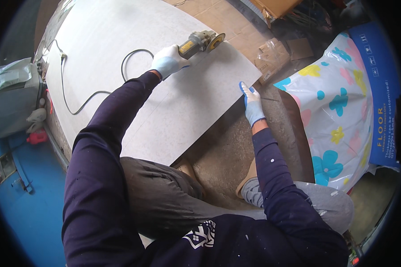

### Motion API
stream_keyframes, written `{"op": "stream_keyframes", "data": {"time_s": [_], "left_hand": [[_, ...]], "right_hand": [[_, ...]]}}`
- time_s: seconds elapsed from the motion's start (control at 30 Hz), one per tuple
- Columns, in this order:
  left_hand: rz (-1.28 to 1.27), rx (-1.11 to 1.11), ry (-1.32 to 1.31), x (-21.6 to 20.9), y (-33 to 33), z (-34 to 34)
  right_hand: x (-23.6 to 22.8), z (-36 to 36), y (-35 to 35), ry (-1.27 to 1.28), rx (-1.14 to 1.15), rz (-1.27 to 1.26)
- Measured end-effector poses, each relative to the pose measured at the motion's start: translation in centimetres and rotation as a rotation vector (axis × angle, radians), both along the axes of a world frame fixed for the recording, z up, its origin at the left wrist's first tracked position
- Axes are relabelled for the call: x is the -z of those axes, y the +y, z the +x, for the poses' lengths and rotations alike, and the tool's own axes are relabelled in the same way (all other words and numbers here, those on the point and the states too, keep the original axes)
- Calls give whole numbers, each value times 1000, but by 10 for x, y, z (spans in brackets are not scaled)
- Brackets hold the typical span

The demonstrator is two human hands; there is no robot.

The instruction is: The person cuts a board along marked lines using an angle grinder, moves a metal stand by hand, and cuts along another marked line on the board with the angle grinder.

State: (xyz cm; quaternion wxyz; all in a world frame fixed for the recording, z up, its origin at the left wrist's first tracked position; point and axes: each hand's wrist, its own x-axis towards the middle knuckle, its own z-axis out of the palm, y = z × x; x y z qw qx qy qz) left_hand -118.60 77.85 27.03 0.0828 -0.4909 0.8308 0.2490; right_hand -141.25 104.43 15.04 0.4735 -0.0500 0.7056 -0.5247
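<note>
My left hand (168, 61), in a white and pale blue glove, is closed round the yellow-and-grey body of an angle grinder (199, 43). The grinder's disc (216, 42) is at the far right edge of a large pale board (165, 107). My right hand (253, 104), gloved alike, is at the board's near right edge, close to its corner. Its thumb side shows over the edge, and the other fingers are partly hidden. A black power cord (123, 66) loops across the board from behind my left hand.
Brown cardboard (218, 20) lies beyond the board, with a taped carton (272, 58) by its corner. On the right are a flower-patterned plastic sheet (338, 104) and a blue box (381, 89). A grey bin (14, 104) and a red object (37, 137) sit at left.
</note>
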Motion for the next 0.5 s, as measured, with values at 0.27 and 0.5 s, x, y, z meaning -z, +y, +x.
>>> {"op": "stream_keyframes", "data": {"time_s": [0.27, 0.5], "left_hand": [[25, -5, 15, -2, 3, 9], [23, -21, -16, -2, 6, 13]], "right_hand": [[-13, 5, -4, 19, 31, 37], [-14, 3, -6, 10, 27, 50]]}}
